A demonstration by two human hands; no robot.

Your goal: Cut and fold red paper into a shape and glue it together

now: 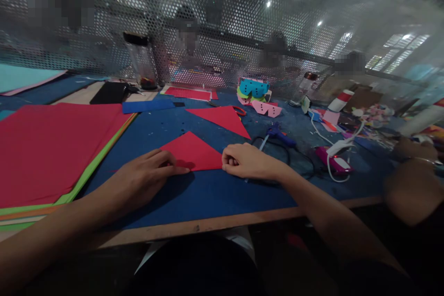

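A folded triangle of red paper lies on the blue tabletop in front of me, its peak pointing away. My left hand is closed at the triangle's left side, with fingertips and thumb pressed together along the near fold. At the right corner, the curled fingers of my right hand grip or press the paper and hide its tip. Just beyond is a second red paper triangle, partly over scissors with orange handles.
Large red sheets are stacked over green and orange ones at the left. A blue glue gun with a cable lies right of my hands, near a magenta device. Paper masks stand before the perforated screen. Another person's arm is at far right.
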